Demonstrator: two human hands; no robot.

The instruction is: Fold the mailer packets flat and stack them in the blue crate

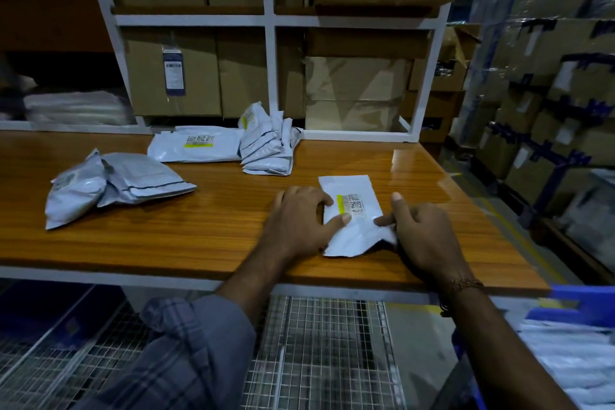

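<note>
White mailer packet (349, 210) is lying near-right on the table (199, 226); left hand (299, 223) is pressing it flat, fingers spread, right hand (422, 236) is pinching its near corner.

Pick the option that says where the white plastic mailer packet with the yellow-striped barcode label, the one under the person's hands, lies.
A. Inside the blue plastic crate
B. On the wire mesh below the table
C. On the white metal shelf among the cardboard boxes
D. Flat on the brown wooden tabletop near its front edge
D: the white plastic mailer packet lies on the brown wooden tabletop, with the left hand pressing it and the right hand pinching its lower corner.
</note>
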